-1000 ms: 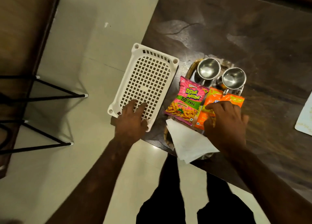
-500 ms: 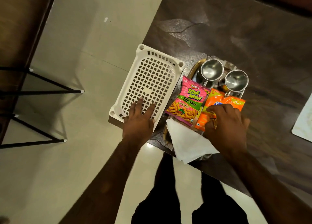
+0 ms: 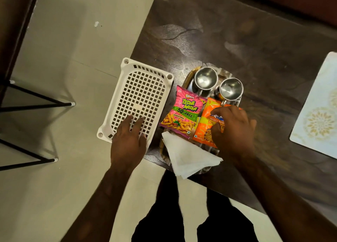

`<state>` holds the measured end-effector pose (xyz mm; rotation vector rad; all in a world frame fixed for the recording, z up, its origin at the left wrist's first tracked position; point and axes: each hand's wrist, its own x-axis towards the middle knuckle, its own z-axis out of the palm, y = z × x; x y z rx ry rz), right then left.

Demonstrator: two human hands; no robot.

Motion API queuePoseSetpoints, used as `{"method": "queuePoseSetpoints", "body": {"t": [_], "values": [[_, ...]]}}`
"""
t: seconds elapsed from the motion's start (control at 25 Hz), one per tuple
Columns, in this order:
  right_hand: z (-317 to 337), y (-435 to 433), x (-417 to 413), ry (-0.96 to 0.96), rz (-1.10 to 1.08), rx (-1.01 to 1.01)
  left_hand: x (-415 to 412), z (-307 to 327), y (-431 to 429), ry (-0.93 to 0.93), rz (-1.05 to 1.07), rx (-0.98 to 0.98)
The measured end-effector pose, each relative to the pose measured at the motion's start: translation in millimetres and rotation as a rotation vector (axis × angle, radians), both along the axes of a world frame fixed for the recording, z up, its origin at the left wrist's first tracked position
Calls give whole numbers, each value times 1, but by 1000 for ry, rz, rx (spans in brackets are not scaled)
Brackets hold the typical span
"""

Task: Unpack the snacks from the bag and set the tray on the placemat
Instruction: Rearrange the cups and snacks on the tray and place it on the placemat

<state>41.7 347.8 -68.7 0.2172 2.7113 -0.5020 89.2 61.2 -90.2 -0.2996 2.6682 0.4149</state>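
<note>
Orange packet point(image 3: 204, 132) lies on the tray point(image 3: 187, 77) beside a pink packet point(image 3: 182, 114), with two steel cups point(image 3: 206, 79) behind and a folded white napkin point(image 3: 187, 156) in front. Right hand point(image 3: 235, 130) curls over the orange packet, thumb and fingers apparently pinching it. The tray sits on the dark table point(image 3: 237, 32), well apart from the placemat point(image 3: 319, 110). Left hand point(image 3: 127, 143) rests flat, fingers straight, on the white basket point(image 3: 140, 88).

Left hand point(image 3: 128, 143) flat, palm down, fingers straight, right hand point(image 3: 234, 130) curled, grip pinching orange packet point(image 3: 202, 132), both forearms extended
</note>
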Motion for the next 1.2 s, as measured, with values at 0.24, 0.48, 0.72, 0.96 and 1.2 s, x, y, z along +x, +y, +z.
{"method": "queuePoseSetpoints", "body": {"t": [0.24, 0.48, 0.72, 0.96, 1.2], "values": [[26, 13, -67, 202, -18, -97, 58, 29, 55, 39, 935, 552], [8, 15, -152, 9, 42, -81, 68, 19, 99, -536, 1529, 847], [-24, 11, -173, -273, 33, -279, 56, 10, 111, -491, 1582, 924], [-24, 11, -171, -280, -22, -298, 59, 14, 111, -466, 1551, 966], [-23, 35, -153, -265, -125, -315, 63, 17, 102, -435, 1427, 981]]}}
